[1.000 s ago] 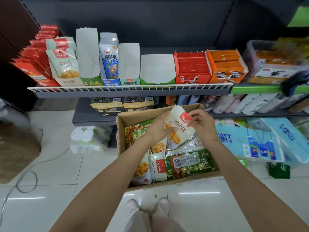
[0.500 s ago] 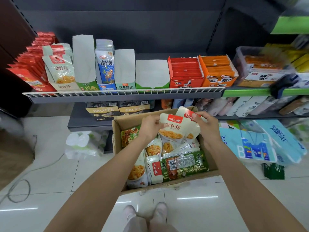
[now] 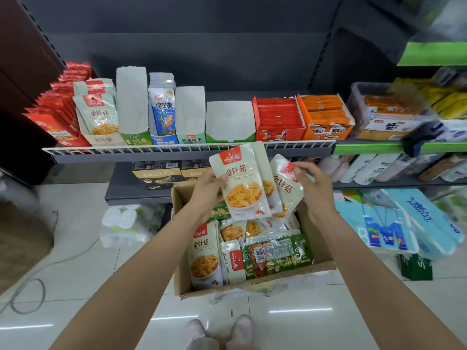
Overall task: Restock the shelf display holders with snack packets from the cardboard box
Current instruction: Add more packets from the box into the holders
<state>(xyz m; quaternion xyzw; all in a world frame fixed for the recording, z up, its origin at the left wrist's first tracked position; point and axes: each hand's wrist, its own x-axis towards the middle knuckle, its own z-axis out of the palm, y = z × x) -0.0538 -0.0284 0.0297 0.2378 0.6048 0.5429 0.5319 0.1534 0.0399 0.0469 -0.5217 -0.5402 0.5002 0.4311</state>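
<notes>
An open cardboard box (image 3: 326, 251) stands on the floor below the shelf, filled with pale mushroom snack packets (image 3: 205, 253) and green packets (image 3: 278, 256). Above the box, my left hand (image 3: 208, 192) holds a small stack of pale packets (image 3: 241, 183) upright by its left edge. My right hand (image 3: 312, 188) pinches another pale packet (image 3: 284, 188) by its top right corner, tilted beside the stack. On the shelf, a holder (image 3: 101, 117) at the left carries the same pale packets. Three white holders (image 3: 131, 102) (image 3: 190, 114) (image 3: 228, 122) look empty.
A wire rail (image 3: 177, 148) runs along the shelf front. Red packets (image 3: 58, 114) stand at far left; red (image 3: 278, 117) and orange boxes (image 3: 324, 114) at right. Tissue packs (image 3: 394, 223) lie right of the box, a plastic bundle (image 3: 129, 223) to its left. A cable (image 3: 30, 294) crosses the floor.
Both hands have risen out of the box towards the shelf rail with the packets. The left hand now holds an upright stack, and the right hand's packet has come apart from it.
</notes>
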